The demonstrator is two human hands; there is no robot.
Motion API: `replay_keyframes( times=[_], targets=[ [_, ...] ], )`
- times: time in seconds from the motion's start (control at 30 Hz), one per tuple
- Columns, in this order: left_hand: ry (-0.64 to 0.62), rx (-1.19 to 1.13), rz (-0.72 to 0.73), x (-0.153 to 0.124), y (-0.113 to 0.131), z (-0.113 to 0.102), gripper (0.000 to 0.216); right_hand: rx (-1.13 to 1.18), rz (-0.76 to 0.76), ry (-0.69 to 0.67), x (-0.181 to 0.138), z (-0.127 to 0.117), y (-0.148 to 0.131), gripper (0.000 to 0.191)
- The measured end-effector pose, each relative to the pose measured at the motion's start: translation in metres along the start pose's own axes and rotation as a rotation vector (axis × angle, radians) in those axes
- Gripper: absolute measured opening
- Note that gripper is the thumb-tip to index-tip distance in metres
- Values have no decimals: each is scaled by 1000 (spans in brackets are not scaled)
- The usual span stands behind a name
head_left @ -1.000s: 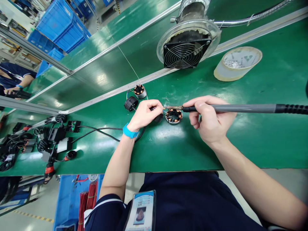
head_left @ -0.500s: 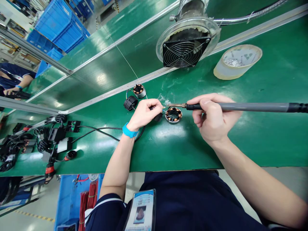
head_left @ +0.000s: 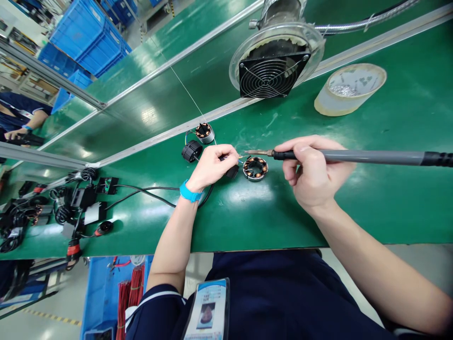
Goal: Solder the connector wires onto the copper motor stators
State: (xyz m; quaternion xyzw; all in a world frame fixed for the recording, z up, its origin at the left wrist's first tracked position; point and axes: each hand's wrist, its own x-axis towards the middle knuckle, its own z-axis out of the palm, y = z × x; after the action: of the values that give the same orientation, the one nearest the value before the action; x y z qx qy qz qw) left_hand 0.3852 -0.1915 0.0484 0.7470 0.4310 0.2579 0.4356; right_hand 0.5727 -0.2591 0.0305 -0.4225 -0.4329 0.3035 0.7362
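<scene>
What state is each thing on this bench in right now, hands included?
Left hand: closed, pinching a wire beside the stator.
Right hand: closed around the soldering iron.
Soldering iron: held level, tip just above the stator's edge.
Stator: flat on the green mat.
Second stator: lying untouched.
Extraction fan: tilted toward the work.

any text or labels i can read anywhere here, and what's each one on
No text here can be read.
ID badge on the person's chest: printed lines above the photo, too small and blurred.
Tape roll: green marks on the inner core, not legible.
Small white tag among the cables at left: no print to make out.
Soldering iron in the right hand: no visible marking.
Blue crates: no label visible.
</scene>
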Motion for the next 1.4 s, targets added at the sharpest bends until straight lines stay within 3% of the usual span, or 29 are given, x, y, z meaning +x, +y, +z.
replay_keyframes(
  times=[0.23,0.37,0.6,0.83,1.0,1.27,1.4],
  targets=[
    [-6,27,-12,0,2,-1,21,-164,-3,-153,0,0,0,23],
    [-23,29,-20,-3,6,0,24,-307,-105,-252,2,2,6,19],
    [-89,47,-17,-11,17,1,27,-304,-189,-432,6,6,13,36],
    [-62,164,16,-17,22,1,28,-404,-321,-475,3,9,13,33],
    [-87,99,-34,-21,20,0,31,-428,-413,-442,1,8,15,34],
    [40,-136,-178,-22,4,7,24,-420,-313,-366,2,6,16,32],
    [15,-137,-201,-22,5,5,26,-385,-279,-356,2,6,15,33]
  ],
)
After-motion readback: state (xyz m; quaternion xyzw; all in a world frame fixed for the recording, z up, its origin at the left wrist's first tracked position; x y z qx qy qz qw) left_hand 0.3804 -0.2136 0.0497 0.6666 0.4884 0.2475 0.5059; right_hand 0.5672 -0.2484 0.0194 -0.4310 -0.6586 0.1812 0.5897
